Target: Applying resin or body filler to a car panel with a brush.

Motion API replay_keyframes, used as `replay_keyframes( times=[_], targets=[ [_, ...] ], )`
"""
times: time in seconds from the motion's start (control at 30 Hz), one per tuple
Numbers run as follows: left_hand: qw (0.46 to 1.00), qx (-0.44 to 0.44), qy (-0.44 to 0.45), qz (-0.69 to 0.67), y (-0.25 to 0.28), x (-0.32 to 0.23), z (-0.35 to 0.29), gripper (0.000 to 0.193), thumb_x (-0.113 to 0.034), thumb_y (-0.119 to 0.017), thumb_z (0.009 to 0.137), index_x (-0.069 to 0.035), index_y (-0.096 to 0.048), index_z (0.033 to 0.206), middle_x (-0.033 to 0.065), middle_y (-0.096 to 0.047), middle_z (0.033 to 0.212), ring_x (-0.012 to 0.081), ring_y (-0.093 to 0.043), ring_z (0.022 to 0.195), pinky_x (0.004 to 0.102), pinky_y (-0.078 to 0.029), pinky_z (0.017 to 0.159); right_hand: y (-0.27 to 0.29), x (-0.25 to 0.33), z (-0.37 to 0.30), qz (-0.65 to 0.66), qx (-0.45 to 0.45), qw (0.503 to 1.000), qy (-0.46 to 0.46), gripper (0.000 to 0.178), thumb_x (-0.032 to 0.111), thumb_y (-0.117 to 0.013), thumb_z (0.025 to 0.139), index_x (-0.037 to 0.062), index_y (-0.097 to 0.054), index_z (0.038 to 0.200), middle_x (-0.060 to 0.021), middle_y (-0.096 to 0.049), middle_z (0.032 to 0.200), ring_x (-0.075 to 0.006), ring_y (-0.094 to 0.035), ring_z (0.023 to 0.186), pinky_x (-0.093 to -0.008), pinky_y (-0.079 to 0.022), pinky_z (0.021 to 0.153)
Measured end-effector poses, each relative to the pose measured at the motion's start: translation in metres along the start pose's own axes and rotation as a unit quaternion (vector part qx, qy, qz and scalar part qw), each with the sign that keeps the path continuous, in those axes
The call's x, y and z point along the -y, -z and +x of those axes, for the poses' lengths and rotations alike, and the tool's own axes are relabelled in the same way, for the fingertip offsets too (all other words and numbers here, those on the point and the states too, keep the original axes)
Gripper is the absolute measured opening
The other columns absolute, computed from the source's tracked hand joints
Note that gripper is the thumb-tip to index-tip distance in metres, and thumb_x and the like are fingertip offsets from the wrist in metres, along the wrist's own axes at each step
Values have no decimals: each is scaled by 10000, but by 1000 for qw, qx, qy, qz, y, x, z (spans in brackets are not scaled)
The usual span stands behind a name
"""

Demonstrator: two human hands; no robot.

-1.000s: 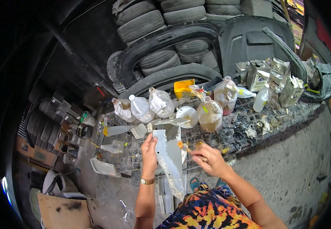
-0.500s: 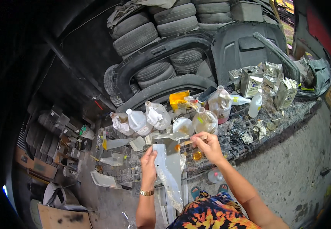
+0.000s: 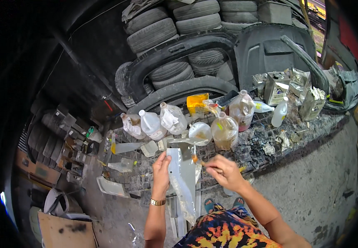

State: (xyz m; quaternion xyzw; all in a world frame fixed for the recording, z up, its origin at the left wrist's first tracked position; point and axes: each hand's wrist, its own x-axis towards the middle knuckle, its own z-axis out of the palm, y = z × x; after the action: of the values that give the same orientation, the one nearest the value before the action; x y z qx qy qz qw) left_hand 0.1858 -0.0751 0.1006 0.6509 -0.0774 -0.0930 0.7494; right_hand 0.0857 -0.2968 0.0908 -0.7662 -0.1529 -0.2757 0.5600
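My left hand [image 3: 161,168] grips the left edge of a long grey panel [image 3: 190,169], its thumb on the front face. A pale, rough, shiny strip runs down the panel toward my body. In my right hand [image 3: 226,170] is a small brush [image 3: 201,162] with a wooden-looking handle, pinched between the fingers. Its orange, wet-looking tip meets or hovers by the panel's upper right edge; I cannot tell which. Beyond the panel's top end stands a white tub [image 3: 199,131] with brownish residue inside.
On the cluttered bench [image 3: 245,153] stand several plastic jugs [image 3: 151,124], a jug of brownish liquid [image 3: 224,134], a white bottle [image 3: 279,112] and metal cans [image 3: 276,89]. Behind are stacked tyres [image 3: 152,35] and a dark hood-like panel [image 3: 272,51]. Cardboard [image 3: 67,231] lies at lower left.
My right hand has moved down and slightly right, turning the brush so its tip points up and left. The panel stays in my left hand. The view has shifted slightly.
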Motion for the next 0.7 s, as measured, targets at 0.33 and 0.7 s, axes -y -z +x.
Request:
replay_keyframes(
  times=[0.33,0.7],
  targets=[
    [1000,10,13,-10,3,7,1,298,-94,-525,938,39,-585,1198,31,-643,1078,77,-568,943,224,-432,850,5,28,9,17,-25,1000,-8,135,22,-632,867,-15,-629,997,-77,-583,862,-152,-577,640,-269,-473,565],
    [1000,-8,0,-7,9,2,0,295,-100,-525,934,37,-589,1188,26,-641,1071,77,-562,946,227,-427,859,2,51,-8,15,139,990,6,101,82,-663,828,40,-646,919,-83,-603,802,-239,-615,636,-325,-485,553]
  ],
)
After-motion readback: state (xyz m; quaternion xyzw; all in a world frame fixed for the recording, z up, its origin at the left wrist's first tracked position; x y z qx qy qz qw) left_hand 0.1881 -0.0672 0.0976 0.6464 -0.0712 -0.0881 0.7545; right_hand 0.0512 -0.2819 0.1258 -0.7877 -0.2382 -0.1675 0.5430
